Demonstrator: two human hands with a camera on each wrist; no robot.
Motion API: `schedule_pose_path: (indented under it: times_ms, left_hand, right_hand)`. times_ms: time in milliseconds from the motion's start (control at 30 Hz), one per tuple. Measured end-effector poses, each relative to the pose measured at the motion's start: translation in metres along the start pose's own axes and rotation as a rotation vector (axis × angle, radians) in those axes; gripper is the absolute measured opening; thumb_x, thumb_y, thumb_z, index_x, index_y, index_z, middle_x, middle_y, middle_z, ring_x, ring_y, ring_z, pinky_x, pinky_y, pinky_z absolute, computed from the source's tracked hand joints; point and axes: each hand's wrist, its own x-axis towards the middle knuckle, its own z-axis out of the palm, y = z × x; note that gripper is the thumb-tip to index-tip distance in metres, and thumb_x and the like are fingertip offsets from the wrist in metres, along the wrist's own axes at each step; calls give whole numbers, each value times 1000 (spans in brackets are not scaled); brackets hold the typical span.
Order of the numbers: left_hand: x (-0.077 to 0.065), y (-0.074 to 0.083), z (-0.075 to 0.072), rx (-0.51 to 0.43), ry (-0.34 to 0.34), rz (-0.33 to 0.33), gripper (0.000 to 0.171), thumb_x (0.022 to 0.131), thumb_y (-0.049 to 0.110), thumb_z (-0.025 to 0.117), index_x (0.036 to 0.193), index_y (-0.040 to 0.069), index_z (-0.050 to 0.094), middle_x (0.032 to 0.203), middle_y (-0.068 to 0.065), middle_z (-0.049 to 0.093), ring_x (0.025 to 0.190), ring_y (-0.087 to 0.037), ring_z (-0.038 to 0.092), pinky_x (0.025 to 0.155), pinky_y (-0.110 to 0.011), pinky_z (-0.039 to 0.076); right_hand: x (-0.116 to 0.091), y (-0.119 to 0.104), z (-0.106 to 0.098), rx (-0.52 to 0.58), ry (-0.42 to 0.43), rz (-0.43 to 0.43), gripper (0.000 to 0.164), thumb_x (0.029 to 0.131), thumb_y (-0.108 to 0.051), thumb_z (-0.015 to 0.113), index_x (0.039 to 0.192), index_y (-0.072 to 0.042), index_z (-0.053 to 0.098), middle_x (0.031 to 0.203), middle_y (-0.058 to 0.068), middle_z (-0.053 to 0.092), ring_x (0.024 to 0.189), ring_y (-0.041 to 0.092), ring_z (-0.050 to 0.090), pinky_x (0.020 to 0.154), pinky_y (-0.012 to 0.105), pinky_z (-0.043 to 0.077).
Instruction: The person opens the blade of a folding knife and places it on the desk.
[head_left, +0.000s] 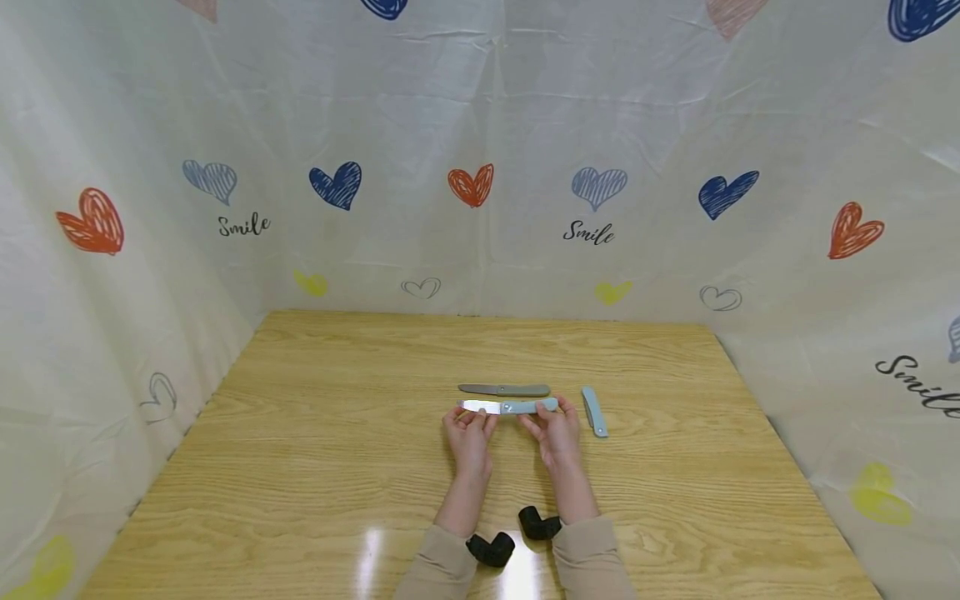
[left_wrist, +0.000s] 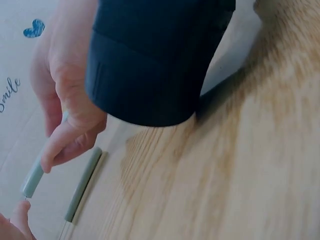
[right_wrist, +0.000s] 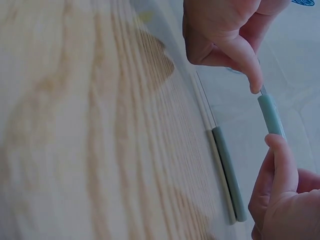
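Both hands hold up an unfolded pocket knife (head_left: 528, 407) with a light blue handle, its shiny blade pointing left. My left hand (head_left: 471, 446) pinches the blade, the thumb close to where it meets the handle. At the other end, my right hand (head_left: 558, 437) grips the handle between thumb and fingers. Just behind lies a second unfolded knife (head_left: 525, 390) with a grey-green handle, flat on the table. To the right of my right hand rests a folded light blue pocket knife (head_left: 595, 412). In the right wrist view the held handle (right_wrist: 271, 114) spans between the two hands.
The wooden table (head_left: 330, 433) is backed and flanked by a white curtain (head_left: 525, 125) printed with hearts and "Smile". A black wrist-worn piece (head_left: 491, 550) sits by the left wrist, and another black piece (head_left: 538, 524) by the right.
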Motion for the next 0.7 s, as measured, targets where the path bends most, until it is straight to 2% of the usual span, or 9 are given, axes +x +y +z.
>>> schedule_pose_path:
  times_ms: [200, 300, 467, 700]
  left_hand:
    - [1, 0, -2, -38, -2, 31, 38, 91, -18, 49, 120, -5, 28, 96, -13, 43, 82, -15, 55, 78, -25, 58]
    - [3, -1, -3, -48, 3, 56, 44, 89, -19, 51, 123, -6, 27, 97, -15, 43, 82, -16, 56, 80, -28, 58]
    - [6, -1, -6, -37, 35, 73, 45, 88, -20, 53, 126, -8, 31, 97, -16, 44, 82, -16, 56, 82, -31, 58]
    - [5, 1, -7, -12, 65, 91, 49, 87, -20, 54, 130, -11, 33, 94, -14, 46, 81, -17, 59, 84, -36, 58]
  right_hand:
    - [0, 1, 2, 7, -2, -27, 43, 96, 11, 46, 129, 2, 20, 109, 19, 42, 78, 14, 62, 75, 28, 59]
    - [0, 1, 2, -24, 17, -28, 40, 96, 9, 49, 125, 0, 23, 105, 18, 45, 77, 13, 64, 76, 26, 59]
    - [1, 1, 1, -107, 25, -9, 43, 95, 8, 53, 126, 4, 24, 102, 18, 49, 78, 13, 65, 77, 25, 58]
    - [1, -1, -2, -158, 46, 19, 42, 94, 7, 56, 127, 8, 29, 103, 18, 51, 78, 13, 66, 76, 23, 58]
